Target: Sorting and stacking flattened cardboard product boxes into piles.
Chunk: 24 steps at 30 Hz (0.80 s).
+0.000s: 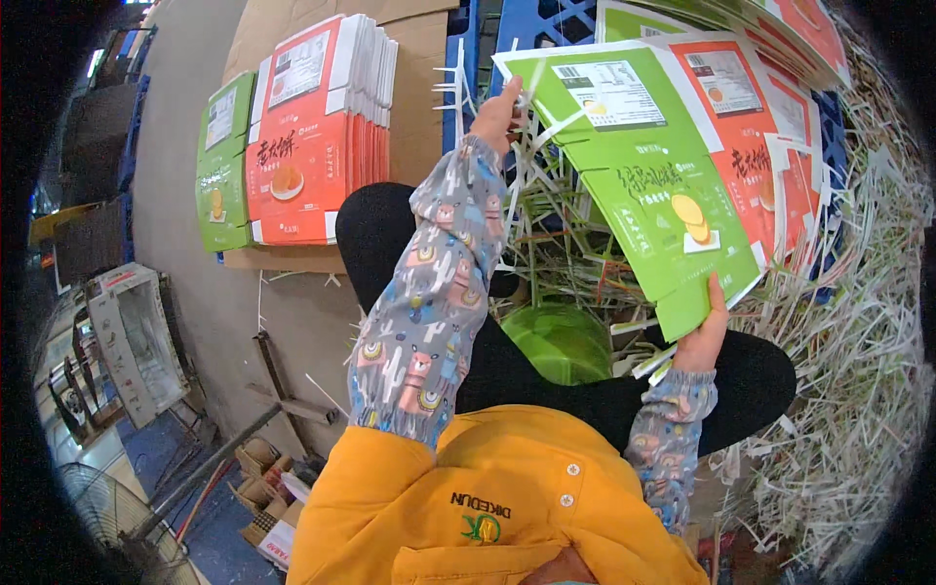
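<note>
A flat, printed green carton blank (651, 166) slants across the space in front of me, with its near end toward my lap. My left hand (497, 119) is closed at its upper left edge, where narrow white paper strips (561, 125) hang beside the fingers. What lies inside that grip is partly hidden. At the near end, my right hand (704, 334) grips the blank with the thumb on top and the other fingers underneath. Red carton blanks (738, 127) show behind its right side, with white trim strips along their edges.
To the left, stacked red blanks (297, 146) and green blanks (224, 161) rest on cardboard (417, 97). Blue plastic pallets (553, 21) stand ahead. Shredded paper (848, 390) is heaped at the right. A round green object (556, 343) sits between my legs. A metal stand (283, 395) and fan (102, 507) are lower left.
</note>
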Motion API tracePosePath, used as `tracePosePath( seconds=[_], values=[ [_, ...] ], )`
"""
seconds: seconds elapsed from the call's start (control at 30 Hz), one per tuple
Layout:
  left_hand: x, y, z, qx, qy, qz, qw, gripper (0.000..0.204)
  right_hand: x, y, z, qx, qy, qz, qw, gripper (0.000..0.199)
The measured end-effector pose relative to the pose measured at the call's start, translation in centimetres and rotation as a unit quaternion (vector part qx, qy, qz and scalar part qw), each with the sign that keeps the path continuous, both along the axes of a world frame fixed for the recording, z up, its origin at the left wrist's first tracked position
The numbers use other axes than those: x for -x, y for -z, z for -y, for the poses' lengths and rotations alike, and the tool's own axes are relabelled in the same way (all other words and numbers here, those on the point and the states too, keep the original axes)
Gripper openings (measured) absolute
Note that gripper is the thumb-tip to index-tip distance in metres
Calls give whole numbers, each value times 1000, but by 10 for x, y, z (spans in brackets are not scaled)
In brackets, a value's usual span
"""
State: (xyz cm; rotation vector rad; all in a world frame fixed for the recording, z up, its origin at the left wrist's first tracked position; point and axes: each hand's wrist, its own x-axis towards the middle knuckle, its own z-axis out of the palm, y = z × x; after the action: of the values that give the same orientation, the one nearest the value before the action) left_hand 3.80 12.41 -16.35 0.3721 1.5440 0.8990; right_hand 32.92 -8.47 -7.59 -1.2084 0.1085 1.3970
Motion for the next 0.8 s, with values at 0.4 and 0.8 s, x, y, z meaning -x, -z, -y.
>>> tracePosePath(
  seconds=[0.4,0.8],
  values=[
    [59,16,-27,-165,138,-153,965,29,4,-29,-11,6,19,-37,999,38],
    [-44,-237,49,-437,356,146,813,25,-1,0,3,44,36,36,998,36]
  ],
)
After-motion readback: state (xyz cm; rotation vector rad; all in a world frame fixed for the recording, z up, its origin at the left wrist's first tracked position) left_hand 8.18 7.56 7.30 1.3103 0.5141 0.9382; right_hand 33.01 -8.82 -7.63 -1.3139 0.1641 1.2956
